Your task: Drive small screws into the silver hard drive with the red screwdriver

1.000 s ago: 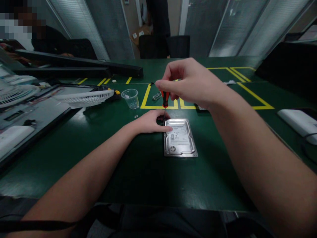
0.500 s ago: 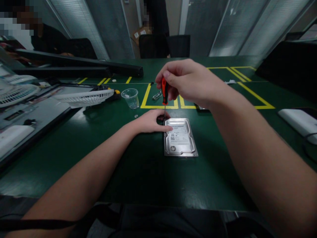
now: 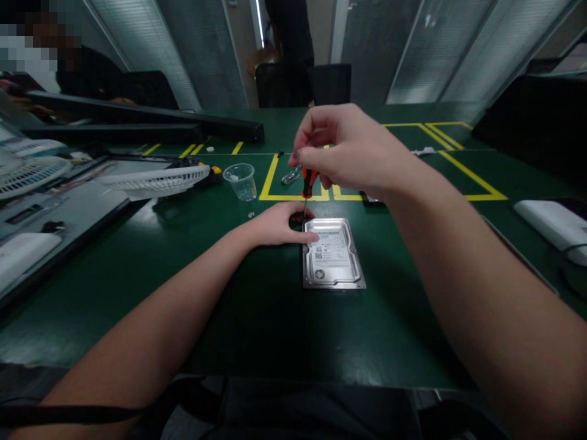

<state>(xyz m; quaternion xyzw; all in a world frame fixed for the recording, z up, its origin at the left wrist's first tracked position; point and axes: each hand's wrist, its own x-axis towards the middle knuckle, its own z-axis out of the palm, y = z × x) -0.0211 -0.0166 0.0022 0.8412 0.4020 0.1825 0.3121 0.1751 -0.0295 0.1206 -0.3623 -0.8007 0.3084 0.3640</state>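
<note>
A silver hard drive [image 3: 337, 256] with a white label lies flat on the green table. My left hand [image 3: 282, 223] grips its far left side, the thumb resting on the top face and the fingers round the edge. Above that corner my right hand [image 3: 332, 150] is closed at the top of a red and black screwdriver [image 3: 309, 183]. The screwdriver stands nearly upright, its shaft down at the drive's far left corner; the tip's exact contact is hard to see. Several tiny screws [image 3: 251, 214] lie left of my left hand, near a clear plastic cup [image 3: 241, 182].
White fan grilles [image 3: 156, 180] and a large flat panel [image 3: 59, 214] occupy the left side. Long black bars [image 3: 229, 127] lie behind. A clear object [image 3: 291, 176] sits inside yellow tape lines. A white device [image 3: 553, 229] is at right. One person sits far left; another stands beyond the table.
My right hand's fingers have shifted on the screwdriver handle, which now leans slightly differently. My left hand and the hard drive stay in place. The standing person in the background has moved slightly.
</note>
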